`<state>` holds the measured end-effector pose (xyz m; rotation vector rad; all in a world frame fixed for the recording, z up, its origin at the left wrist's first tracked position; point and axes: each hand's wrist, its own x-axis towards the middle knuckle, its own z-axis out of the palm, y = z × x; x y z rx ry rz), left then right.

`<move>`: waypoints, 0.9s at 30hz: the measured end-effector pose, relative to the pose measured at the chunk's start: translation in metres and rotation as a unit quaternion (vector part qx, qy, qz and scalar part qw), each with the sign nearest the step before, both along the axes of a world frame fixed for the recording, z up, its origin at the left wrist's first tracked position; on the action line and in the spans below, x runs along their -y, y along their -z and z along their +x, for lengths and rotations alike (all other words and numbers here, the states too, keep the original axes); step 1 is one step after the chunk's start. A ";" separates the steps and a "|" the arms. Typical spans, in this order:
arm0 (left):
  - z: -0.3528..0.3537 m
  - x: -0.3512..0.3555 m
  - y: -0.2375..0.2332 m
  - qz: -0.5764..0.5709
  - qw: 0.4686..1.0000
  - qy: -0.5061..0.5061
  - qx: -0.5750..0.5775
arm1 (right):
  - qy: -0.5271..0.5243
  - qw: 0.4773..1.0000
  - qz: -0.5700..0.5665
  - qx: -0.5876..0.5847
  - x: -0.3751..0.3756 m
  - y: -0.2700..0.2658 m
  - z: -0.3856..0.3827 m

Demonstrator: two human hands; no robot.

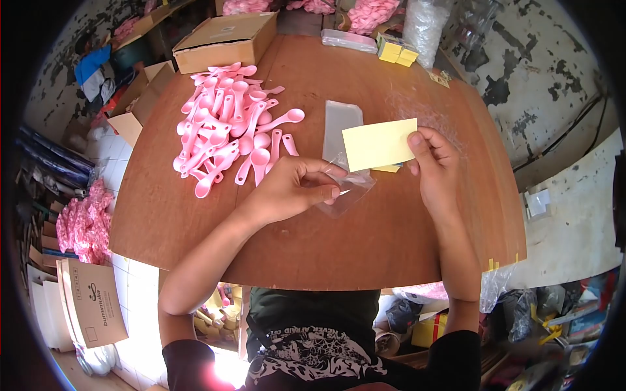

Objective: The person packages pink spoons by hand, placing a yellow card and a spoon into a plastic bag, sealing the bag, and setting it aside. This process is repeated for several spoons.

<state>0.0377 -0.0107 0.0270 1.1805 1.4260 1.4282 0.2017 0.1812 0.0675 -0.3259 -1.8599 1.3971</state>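
Between the thumb and fingers of my left hand is a clear plastic bag, its loose end hanging over the tabletop. My right hand pinches a pale yellow card by its right edge, just above and to the right of the bag. Under the card, part of another yellow piece shows on the table. A flat stack of clear bags lies behind my left hand, partly covered by the card. Left of it, a heap of pink plastic spoons spreads over the brown table.
A cardboard box stands at the back left of the table. At the back right are yellow card stacks, packed clear bags and a large plastic roll. Another person is at the far left.
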 end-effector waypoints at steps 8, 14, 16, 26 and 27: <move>-0.001 0.001 -0.005 -0.007 1.000 -0.003 -0.005 | -0.047 0.993 0.015 0.107 -0.002 0.000 0.001; 0.000 0.002 -0.004 -0.032 0.999 0.007 -0.002 | -0.097 0.985 0.037 0.135 0.002 0.010 -0.002; 0.002 0.002 -0.005 -0.041 0.998 0.025 0.029 | -0.108 0.985 0.048 0.122 0.009 0.017 -0.005; 0.014 -0.003 -0.018 0.015 0.999 -0.004 0.038 | -0.113 0.982 0.132 0.073 0.022 0.018 -0.005; 0.012 -0.004 -0.021 0.021 1.000 -0.011 0.008 | -0.134 0.975 0.169 0.049 0.022 0.016 -0.007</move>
